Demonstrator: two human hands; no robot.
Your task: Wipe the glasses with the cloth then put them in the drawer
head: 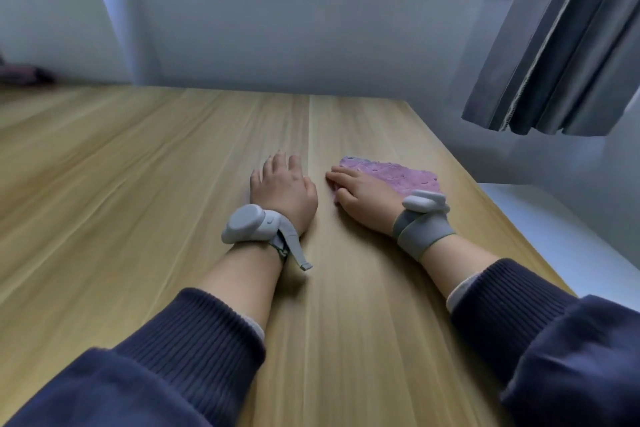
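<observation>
— Hands first: where do they lie?
— Both rest on the wooden table. The left hand lies palm down near the middle, fingers relaxed and holding nothing. The right hand lies flat just beside it, its fingers straight, resting on the near edge of the cloth.
— And the cloth?
— Purple, spread flat on the table toward the right edge, partly under that hand.
— Glasses, drawer?
— Neither shows from the head view.
— Anything on the arms?
— A grey wrist device on the left, a grey strap with a unit on the right, and dark blue ribbed sleeves. A grey curtain hangs beyond the table's far right corner.
</observation>
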